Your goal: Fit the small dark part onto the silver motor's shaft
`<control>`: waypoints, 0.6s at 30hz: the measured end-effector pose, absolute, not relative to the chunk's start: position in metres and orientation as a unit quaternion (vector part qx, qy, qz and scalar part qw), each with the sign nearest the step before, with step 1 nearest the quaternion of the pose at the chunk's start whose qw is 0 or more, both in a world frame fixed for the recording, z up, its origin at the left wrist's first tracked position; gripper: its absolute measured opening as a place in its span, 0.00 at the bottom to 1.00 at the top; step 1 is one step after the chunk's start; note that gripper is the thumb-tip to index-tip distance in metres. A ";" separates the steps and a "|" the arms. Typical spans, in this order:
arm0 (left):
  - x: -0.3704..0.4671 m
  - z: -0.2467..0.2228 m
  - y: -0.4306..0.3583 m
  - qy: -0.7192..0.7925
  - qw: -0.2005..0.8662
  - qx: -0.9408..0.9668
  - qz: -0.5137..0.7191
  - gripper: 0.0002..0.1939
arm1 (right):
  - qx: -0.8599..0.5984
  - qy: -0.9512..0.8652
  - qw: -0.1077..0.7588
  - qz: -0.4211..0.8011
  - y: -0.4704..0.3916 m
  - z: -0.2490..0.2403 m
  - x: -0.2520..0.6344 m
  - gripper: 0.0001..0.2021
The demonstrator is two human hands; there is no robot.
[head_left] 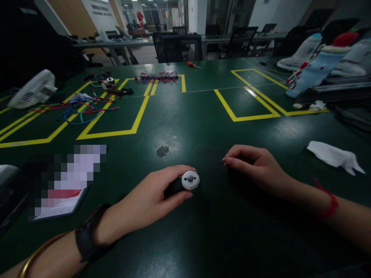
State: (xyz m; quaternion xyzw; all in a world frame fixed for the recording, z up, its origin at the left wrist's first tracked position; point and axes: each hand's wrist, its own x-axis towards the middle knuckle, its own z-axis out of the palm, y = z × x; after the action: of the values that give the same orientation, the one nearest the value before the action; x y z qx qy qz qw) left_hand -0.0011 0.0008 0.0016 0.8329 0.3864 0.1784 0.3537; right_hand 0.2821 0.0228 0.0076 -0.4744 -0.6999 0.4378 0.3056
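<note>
A small electric motor (190, 180) sits between the thumb and fingers of my left hand (158, 191). Its round silver end faces up, showing a dark shaft in the middle and two small holes. The hand is closed around its sides, just above or on the dark green table (171, 239); I cannot tell which. To the right, apart from the motor, my right hand (255, 164) has its thumb and fingertips pinched together. Whatever may be in that pinch is hidden or too small to name.
A phone (69, 189), partly blurred out, lies left. Loose wires (84, 110), a wire bundle (158, 77) and a white fan (34, 90) are farther back. An orange screwdriver (191, 65) lies at the far edge. White tissue (334, 156) and a snowman figure (319, 67) are right.
</note>
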 end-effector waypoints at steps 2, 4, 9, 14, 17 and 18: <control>-0.001 0.002 0.000 0.388 0.352 0.832 0.181 0.22 | -0.475 -0.706 0.301 0.430 0.022 0.008 0.282 0.09; 0.000 0.001 0.000 0.389 0.353 0.831 0.182 0.21 | -0.473 -0.718 0.297 0.414 0.022 0.008 0.281 0.09; 0.002 0.001 0.000 0.386 0.355 0.830 0.189 0.21 | -0.418 -0.805 0.248 0.339 0.027 0.002 0.275 0.06; 0.004 0.001 0.001 0.380 0.350 0.833 0.197 0.20 | -0.363 -0.852 0.209 0.313 0.028 0.015 0.260 0.07; 0.004 0.000 0.000 0.377 0.344 0.835 0.206 0.19 | -0.335 -0.856 0.267 0.288 0.023 0.029 0.246 0.07; 0.004 0.000 0.000 0.377 0.342 0.836 0.208 0.19 | -0.326 -0.863 0.275 0.270 0.022 0.032 0.241 0.06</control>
State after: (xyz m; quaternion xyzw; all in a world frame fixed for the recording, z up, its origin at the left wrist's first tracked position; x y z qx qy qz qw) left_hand 0.0035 -0.0004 -0.0004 0.8356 0.3767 0.2076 0.3419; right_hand 0.2414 0.0216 0.0324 -0.3265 -0.8632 0.2697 0.2750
